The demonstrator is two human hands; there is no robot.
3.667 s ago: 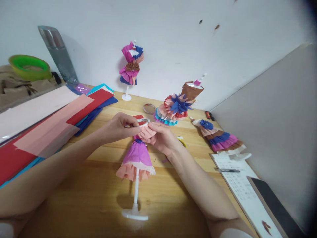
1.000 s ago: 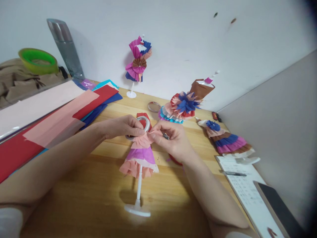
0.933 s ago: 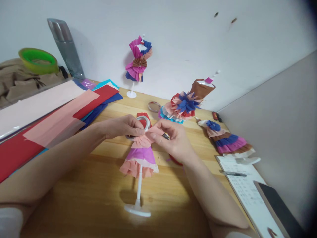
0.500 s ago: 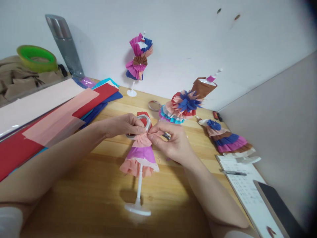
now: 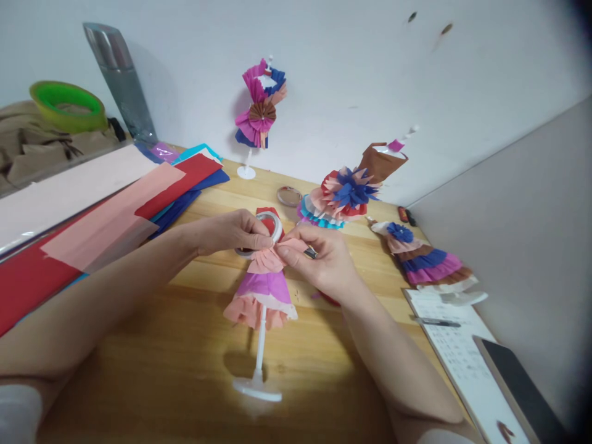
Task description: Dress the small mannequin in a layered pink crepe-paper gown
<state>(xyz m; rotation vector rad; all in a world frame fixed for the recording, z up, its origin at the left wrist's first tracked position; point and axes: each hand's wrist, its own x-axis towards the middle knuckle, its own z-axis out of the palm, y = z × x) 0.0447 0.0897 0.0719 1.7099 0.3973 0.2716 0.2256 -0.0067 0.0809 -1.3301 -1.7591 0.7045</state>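
A small dress form on a white stand [image 5: 261, 345] is in front of me, dressed in a purple paper skirt [image 5: 263, 285] with a peach ruffle below. Around its top is a pleated peach paper strip [image 5: 264, 262]. My left hand [image 5: 235, 232] pinches the strip's upper edge between thumb and fingers. On the other side, my right hand [image 5: 326, 262] pinches the strip's loose end, which sticks out to the right. Just behind the fingers are a roll of whitish tape [image 5: 276, 227] and a piece of red paper [image 5: 267, 213]. My fingers partly hide the form's top.
Coloured paper sheets [image 5: 111, 213] lie at left, near a bottle [image 5: 121, 83] and green-cored tape [image 5: 69, 110]. Dressed forms stand behind [image 5: 262, 114] and right [image 5: 354, 188]; another [image 5: 428, 259] lies tilted. A notepad [image 5: 456, 345] with a pen [image 5: 437, 322] lies at right.
My right fingers have shifted slightly along the peach strip, and more of its loose end shows above the thumb. My left hand keeps its pinch; the stand has hardly moved.
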